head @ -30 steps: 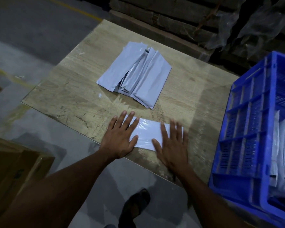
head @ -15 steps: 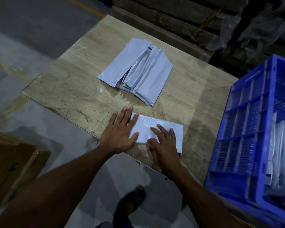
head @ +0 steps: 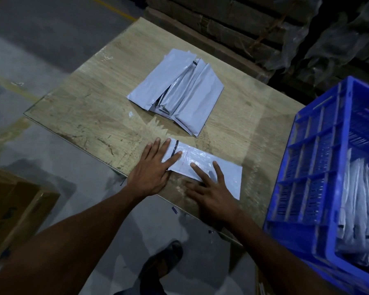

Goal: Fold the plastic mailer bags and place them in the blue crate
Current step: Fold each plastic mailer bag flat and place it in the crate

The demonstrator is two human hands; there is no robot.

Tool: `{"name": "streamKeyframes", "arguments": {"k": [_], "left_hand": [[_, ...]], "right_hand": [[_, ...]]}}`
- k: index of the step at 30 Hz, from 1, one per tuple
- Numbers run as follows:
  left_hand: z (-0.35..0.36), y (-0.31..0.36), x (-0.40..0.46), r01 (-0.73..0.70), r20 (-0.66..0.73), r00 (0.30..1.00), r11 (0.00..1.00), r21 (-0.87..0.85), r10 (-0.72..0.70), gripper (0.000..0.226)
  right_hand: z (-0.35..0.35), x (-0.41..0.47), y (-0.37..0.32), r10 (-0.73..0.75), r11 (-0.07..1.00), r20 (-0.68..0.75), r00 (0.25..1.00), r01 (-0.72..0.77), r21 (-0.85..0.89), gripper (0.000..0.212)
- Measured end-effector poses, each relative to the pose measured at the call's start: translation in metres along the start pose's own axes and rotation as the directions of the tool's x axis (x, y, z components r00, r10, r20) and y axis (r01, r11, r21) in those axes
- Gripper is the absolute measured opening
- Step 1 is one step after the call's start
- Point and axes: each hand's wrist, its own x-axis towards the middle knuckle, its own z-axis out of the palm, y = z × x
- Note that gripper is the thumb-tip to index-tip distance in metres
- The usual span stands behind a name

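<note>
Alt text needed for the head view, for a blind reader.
Both hands, left hand and right hand, press a folded mailer bag flat on a wooden table; a pile of mailers lies beyond, a blue crate at right.

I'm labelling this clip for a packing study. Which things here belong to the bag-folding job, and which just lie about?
Job: folded mailer pressed flat by left hand and right hand; pile of mailers; blue crate with bags inside; table.

Lying about: cardboard box; stacked cardboard; plastic sheeting.
</note>
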Motion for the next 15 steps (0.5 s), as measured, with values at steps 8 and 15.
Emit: {"name": "streamKeyframes", "arguments": {"k": [8, 15], "left_hand": [[-0.001, 0.009, -0.002, 0.136, -0.052, 0.988, 0.982, -0.129, -0.143, 0.087], [-0.005, 0.009, -0.003, 0.140, -0.063, 0.986, 0.969, -0.202, -0.155, 0.099]], "right_hand": [[-0.040, 0.012, 0.039, 0.248, 0.965, 0.026, 0.969, -0.249, 0.082, 0.029], [-0.081, 0.021, 0.017, 0.303, 0.876, -0.010, 0.953, -0.274, 0.397, 0.037]]}}
